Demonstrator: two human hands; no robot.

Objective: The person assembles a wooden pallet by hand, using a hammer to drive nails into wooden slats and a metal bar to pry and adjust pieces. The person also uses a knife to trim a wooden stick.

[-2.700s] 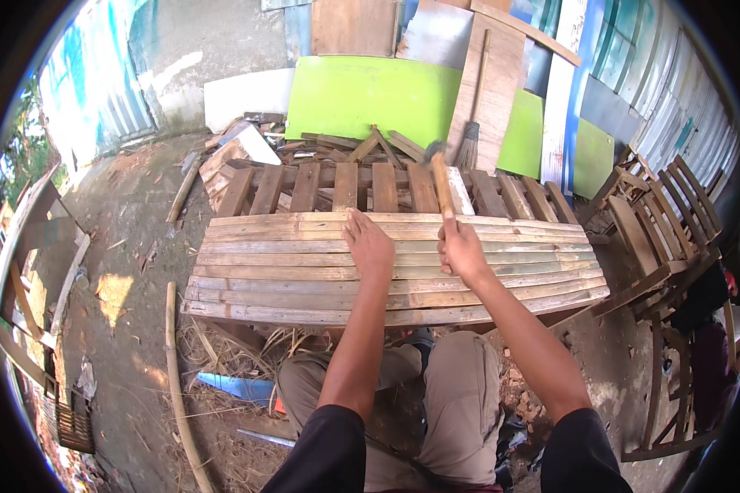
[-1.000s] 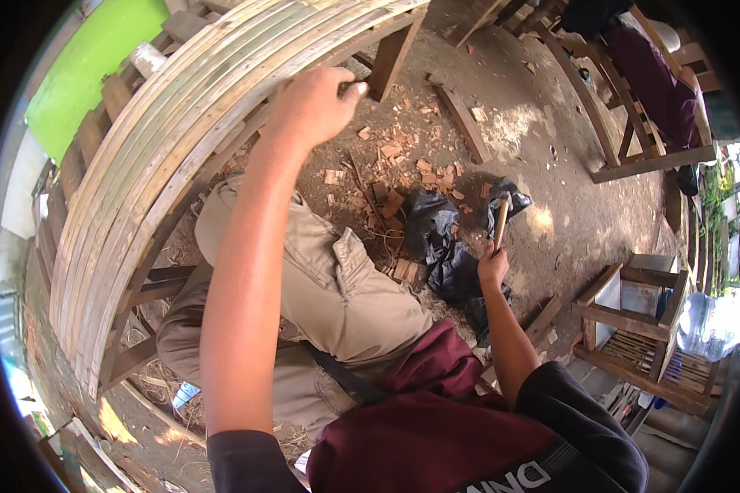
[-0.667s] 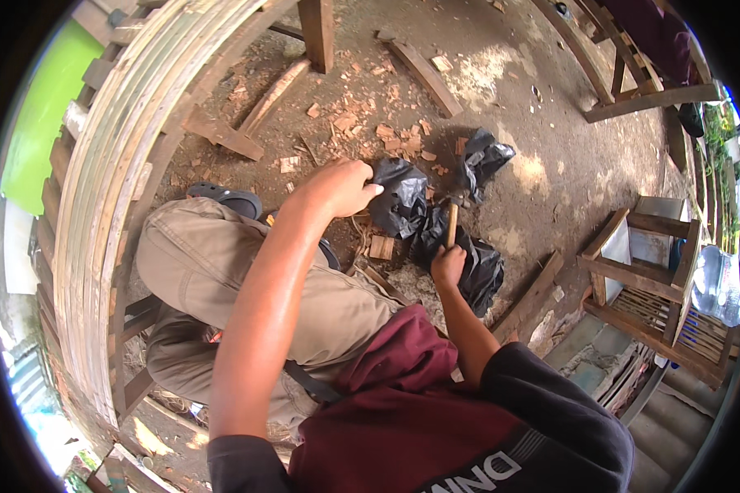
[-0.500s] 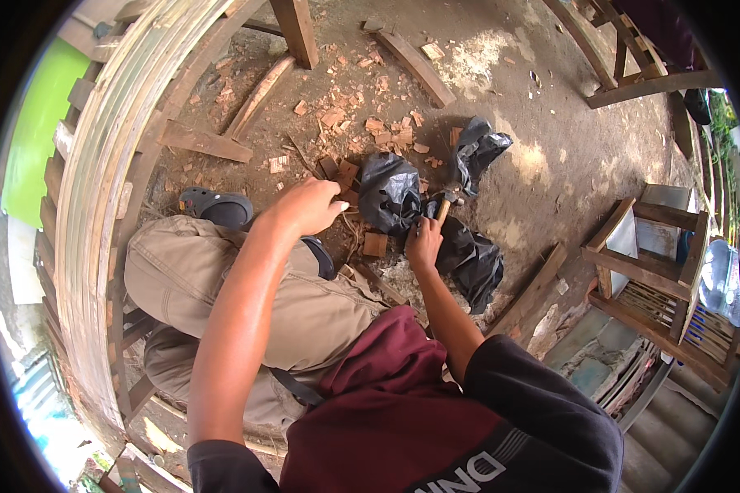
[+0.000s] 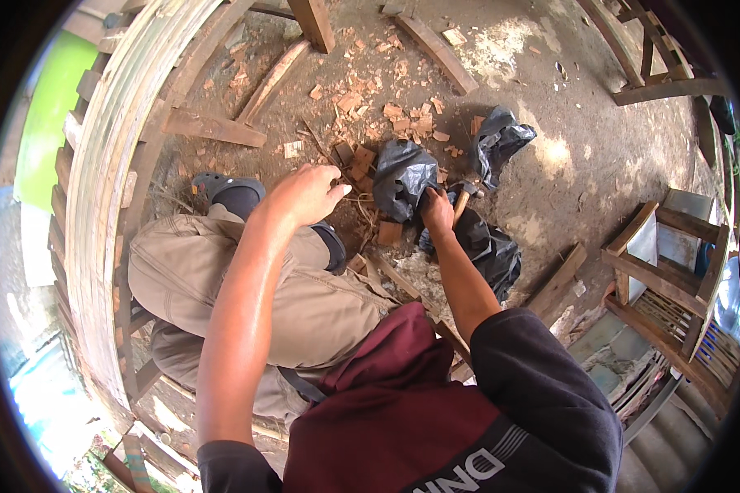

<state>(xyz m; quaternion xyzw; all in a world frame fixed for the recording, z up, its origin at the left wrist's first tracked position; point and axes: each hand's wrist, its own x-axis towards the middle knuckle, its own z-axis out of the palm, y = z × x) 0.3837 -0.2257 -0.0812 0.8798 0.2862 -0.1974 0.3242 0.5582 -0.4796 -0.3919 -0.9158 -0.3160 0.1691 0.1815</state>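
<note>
My right hand [image 5: 437,212] pinches the lower right edge of a black plastic bag [image 5: 403,179], which bulges upright on the dirt floor. Just beside that hand leans a hammer [image 5: 462,202] with a wooden handle; its head rests near a second black plastic bag [image 5: 496,146]. Another crumpled black bag [image 5: 493,256] lies closer to me, partly behind my right forearm. My left hand [image 5: 304,195] hovers left of the upright bag, its thumb apart from loosely bent fingers, and nothing shows in it. A small square wood block [image 5: 390,233] lies below the upright bag.
Wood chips [image 5: 403,119] are scattered beyond the bags. Loose timber pieces [image 5: 440,56] lie around, one board [image 5: 555,279] at right. A long slatted wooden bench [image 5: 111,181] runs along my left, and a wooden frame [image 5: 666,263] stands at right.
The view has shifted, so the floor things appear farther right. My right hand has risen a little along the upright bag's edge. My left hand stays raised beside it.
</note>
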